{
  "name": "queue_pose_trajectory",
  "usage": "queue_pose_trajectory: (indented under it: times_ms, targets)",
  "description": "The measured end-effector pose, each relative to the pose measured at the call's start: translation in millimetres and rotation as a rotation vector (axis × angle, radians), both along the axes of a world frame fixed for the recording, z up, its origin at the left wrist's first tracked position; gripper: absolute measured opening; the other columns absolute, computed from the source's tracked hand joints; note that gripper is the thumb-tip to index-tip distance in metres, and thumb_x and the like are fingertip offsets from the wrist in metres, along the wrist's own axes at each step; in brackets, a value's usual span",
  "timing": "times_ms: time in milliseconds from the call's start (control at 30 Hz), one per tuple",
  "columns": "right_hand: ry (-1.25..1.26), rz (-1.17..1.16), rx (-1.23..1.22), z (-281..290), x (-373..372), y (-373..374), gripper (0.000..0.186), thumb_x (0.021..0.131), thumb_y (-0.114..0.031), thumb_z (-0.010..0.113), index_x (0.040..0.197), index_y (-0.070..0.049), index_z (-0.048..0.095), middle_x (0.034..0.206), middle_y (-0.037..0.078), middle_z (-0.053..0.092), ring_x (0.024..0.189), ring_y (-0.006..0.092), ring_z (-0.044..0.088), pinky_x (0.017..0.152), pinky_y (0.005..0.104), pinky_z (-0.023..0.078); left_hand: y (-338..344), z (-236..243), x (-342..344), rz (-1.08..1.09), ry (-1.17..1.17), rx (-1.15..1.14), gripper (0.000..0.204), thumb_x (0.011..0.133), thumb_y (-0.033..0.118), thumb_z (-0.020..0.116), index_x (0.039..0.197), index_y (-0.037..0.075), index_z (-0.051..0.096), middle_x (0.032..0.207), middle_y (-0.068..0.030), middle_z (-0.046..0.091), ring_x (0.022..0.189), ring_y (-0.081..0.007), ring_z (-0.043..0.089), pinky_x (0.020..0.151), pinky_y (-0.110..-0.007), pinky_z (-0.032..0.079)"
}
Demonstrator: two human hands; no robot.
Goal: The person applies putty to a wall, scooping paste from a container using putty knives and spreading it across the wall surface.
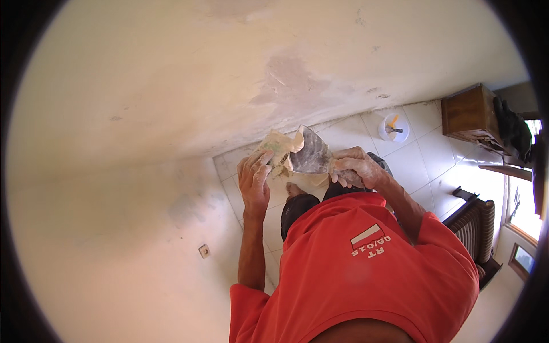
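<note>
Between my hands, in front of the wall, is dusty, creased sandpaper (310,152), with a dark grey face and pale yellowish backing. My left hand (255,176), whitened by dust, pinches the pale, crumpled end. The dark end curls toward my right hand (355,164), whose fingers are closed on its edge. I cannot tell whether this is one folded sheet or two pieces. Beyond it, the cream wall (189,74) carries a rough greyish-pink patch (289,80). Neither hand touches the wall.
On the white tiled floor (407,166), a white bucket (382,135) holds an orange-handled tool (393,120). A wooden cabinet (464,114) stands by the wall at right. Nearer is a dark wooden chair (470,226). A socket (204,251) sits on the left wall.
</note>
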State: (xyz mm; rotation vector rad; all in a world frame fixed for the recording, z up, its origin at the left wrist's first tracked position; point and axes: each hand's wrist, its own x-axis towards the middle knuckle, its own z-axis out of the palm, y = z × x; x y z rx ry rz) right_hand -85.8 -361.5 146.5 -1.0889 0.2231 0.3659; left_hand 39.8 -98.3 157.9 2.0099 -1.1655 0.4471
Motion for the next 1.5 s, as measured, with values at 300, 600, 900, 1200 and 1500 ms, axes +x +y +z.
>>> queue_pose_trajectory:
  times_ms: [300,600,900,1200,1500]
  targets:
    - [-0.031,-0.248,-0.059,-28,-2,3,0.027,0.090,-0.020,0.046,0.083,0.000,0.062,0.072,0.007,0.063,0.053,0.0102,0.054,0.045,0.0230,0.043,39,-59,-7,0.134,0.184,-0.016,0.025,0.081,-0.011,0.052,0.103,0.001,0.052,0.114,-0.0158,0.063,0.107,-0.0325,0.060,0.094,-0.042,0.044]
    - [-0.028,-0.533,-0.339,-140,46,13,0.028,0.091,-0.028,0.054,0.094,-0.001,0.061,0.081,0.007,0.063,0.061,0.0125,0.059,0.052,0.0272,0.049,77,-118,-27,0.566,0.770,-0.372,0.022,0.096,0.015,0.055,0.108,-0.003,0.050,0.097,-0.0089,0.053,0.087,-0.0162,0.051,0.081,-0.029,0.044]
    - [0.179,-0.687,-0.148,-163,116,-1,0.025,0.088,-0.023,0.060,0.098,-0.001,0.062,0.081,0.011,0.064,0.061,0.0160,0.059,0.049,0.0308,0.050,136,-140,-11,0.606,1.004,-0.405,0.022,0.096,0.014,0.053,0.110,-0.002,0.046,0.095,-0.0060,0.051,0.082,-0.0126,0.048,0.072,-0.028,0.044]
    - [0.081,-0.699,-0.124,-131,129,6,0.027,0.090,-0.022,0.061,0.093,0.005,0.063,0.085,0.014,0.065,0.070,0.0186,0.063,0.054,0.0319,0.050,175,-169,-7,0.562,1.073,-0.506,0.022,0.095,0.016,0.055,0.107,0.000,0.047,0.092,-0.0049,0.051,0.080,-0.0120,0.049,0.071,-0.027,0.043]
    - [0.104,-0.715,0.050,-61,125,28,0.026,0.088,-0.027,0.067,0.097,-0.003,0.064,0.088,0.008,0.065,0.078,0.0162,0.063,0.060,0.0299,0.050,182,-183,-10,0.519,1.013,-0.501,0.025,0.095,0.021,0.055,0.104,-0.002,0.050,0.093,-0.0069,0.051,0.083,-0.0145,0.048,0.073,-0.029,0.043]
